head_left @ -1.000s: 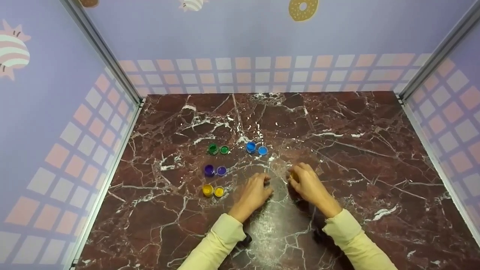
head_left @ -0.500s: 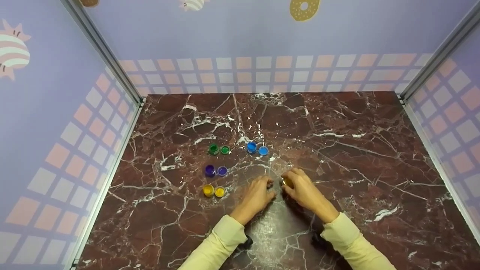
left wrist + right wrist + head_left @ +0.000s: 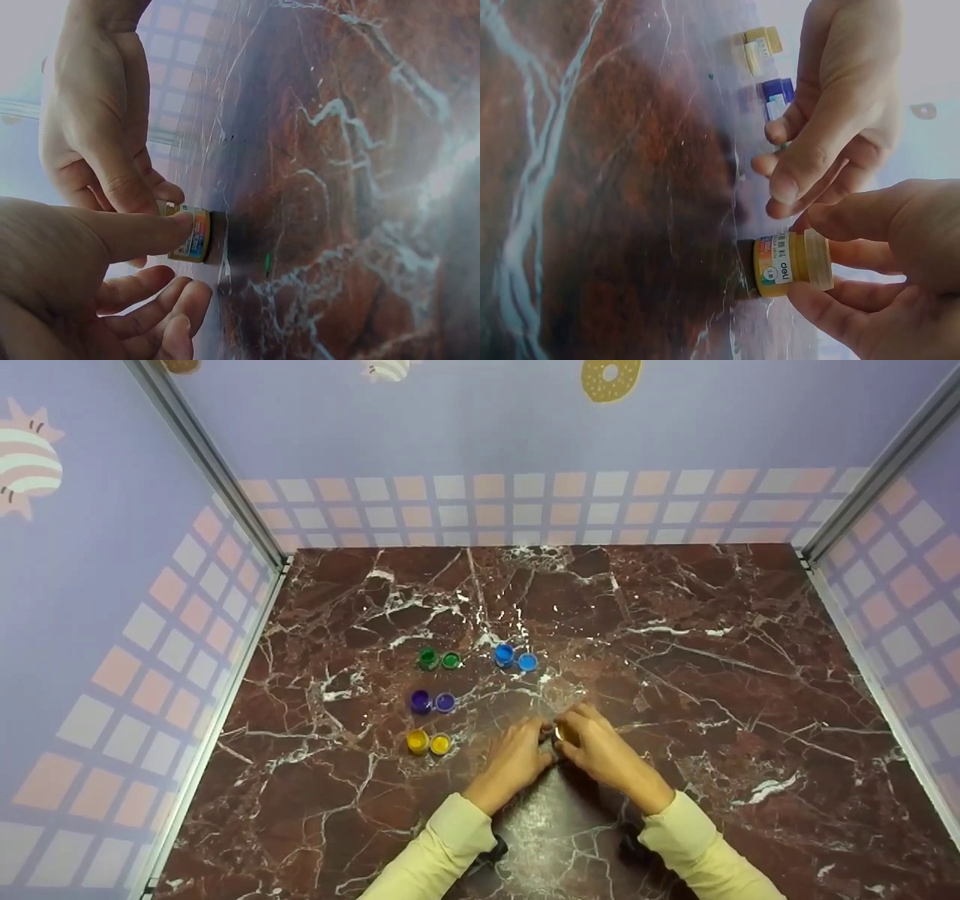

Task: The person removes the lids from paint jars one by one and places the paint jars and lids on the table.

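My right hand (image 3: 602,750) grips a small ochre-yellow paint jar (image 3: 774,261) around its pale lid (image 3: 819,259), fingers and thumb on either side. The jar stands upright close over the table, its printed label towards the right wrist camera. In the head view the fingers hide most of it. My left hand (image 3: 514,756) is right beside the jar, fingers loosely bent and pinching nothing. In the left wrist view a left finger (image 3: 150,234) overlaps the jar's label.
On the marbled table (image 3: 712,675), left and beyond the hands, stand open paint jars with lids beside them: yellow (image 3: 416,742), purple (image 3: 420,702), green (image 3: 427,658) and blue (image 3: 504,655). Patterned panels (image 3: 487,435) enclose the back and sides.
My right hand has brought the ochre-yellow paint jar leftward and slightly nearer, up to the left hand. My left hand has shifted slightly right. The other jars have stayed put.
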Motion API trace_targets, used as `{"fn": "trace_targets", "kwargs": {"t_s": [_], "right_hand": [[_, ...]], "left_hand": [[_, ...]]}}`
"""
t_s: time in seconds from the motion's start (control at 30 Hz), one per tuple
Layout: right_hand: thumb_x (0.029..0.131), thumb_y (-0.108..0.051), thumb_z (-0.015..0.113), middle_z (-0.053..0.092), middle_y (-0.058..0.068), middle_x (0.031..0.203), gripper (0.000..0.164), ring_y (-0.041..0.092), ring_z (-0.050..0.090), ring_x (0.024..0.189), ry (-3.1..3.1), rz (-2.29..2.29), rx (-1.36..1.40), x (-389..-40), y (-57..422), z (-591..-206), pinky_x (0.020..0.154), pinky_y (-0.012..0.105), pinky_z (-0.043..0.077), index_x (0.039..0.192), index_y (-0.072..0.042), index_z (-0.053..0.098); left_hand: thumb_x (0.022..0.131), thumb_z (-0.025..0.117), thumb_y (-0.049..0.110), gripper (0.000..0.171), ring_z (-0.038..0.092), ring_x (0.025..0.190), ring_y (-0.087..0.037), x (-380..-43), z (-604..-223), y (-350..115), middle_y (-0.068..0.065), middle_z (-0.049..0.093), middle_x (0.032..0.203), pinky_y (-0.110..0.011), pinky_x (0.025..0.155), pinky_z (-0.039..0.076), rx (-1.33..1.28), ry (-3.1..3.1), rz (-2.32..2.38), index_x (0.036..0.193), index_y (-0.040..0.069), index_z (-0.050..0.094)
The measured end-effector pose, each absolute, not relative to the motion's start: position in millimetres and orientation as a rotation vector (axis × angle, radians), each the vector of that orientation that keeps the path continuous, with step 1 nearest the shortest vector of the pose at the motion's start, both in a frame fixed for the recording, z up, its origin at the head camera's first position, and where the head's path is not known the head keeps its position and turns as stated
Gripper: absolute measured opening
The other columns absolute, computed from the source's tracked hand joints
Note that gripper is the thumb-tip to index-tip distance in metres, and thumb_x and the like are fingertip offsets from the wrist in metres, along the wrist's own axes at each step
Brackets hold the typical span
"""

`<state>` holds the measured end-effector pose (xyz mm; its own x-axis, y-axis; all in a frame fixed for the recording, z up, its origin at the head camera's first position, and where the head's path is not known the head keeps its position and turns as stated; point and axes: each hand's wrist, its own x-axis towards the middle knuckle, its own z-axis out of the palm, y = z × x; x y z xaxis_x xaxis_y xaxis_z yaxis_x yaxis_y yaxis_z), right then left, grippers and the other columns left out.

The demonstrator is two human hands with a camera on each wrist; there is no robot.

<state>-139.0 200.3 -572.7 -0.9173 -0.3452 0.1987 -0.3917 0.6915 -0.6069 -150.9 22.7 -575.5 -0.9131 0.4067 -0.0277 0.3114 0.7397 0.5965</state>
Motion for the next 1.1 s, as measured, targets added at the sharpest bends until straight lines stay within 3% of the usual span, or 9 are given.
{"fn": "trace_targets", "kwargs": {"t_s": [0.17,0.5,0.87,1.1], "right_hand": [[0.085,0.002,0.078,0.065,0.013,0.110,0.032,0.029,0.065,0.101,-2.825,1.056,0.631,-136,197,-572,0.090,0.047,0.055,0.115,0.006,0.069],[0.084,0.004,0.077,0.067,0.021,0.116,0.036,0.038,0.067,0.105,-2.835,1.102,0.676,-132,193,-571,0.094,0.051,0.054,0.118,0.008,0.067],[0.084,0.003,0.079,0.067,0.017,0.108,0.035,0.028,0.068,0.092,-2.818,1.075,0.669,-131,191,-573,0.080,0.044,0.058,0.117,0.007,0.068],[0.085,0.002,0.078,0.069,0.018,0.111,0.032,0.031,0.070,0.097,-2.796,1.041,0.678,-129,190,-575,0.083,0.044,0.058,0.115,0.006,0.069]], "left_hand": [[0.084,0.085,0.020,0.044,0.067,0.110,-0.037,-149,-577,22,-0.012,0.070,0.122,-0.054,0.089,0.053,0.592,2.808,0.844,0.123,0.008,0.068],[0.080,0.090,0.028,0.051,0.064,0.119,-0.039,-149,-581,21,-0.016,0.069,0.127,-0.053,0.097,0.051,0.579,2.800,0.837,0.123,0.007,0.070],[0.076,0.092,0.029,0.050,0.068,0.100,-0.032,-150,-585,20,-0.008,0.069,0.104,-0.047,0.086,0.054,0.656,2.833,0.838,0.116,0.008,0.072],[0.078,0.090,0.032,0.044,0.070,0.092,-0.028,-152,-590,16,-0.007,0.070,0.098,-0.043,0.081,0.054,0.798,2.906,0.805,0.110,0.008,0.071]]}}
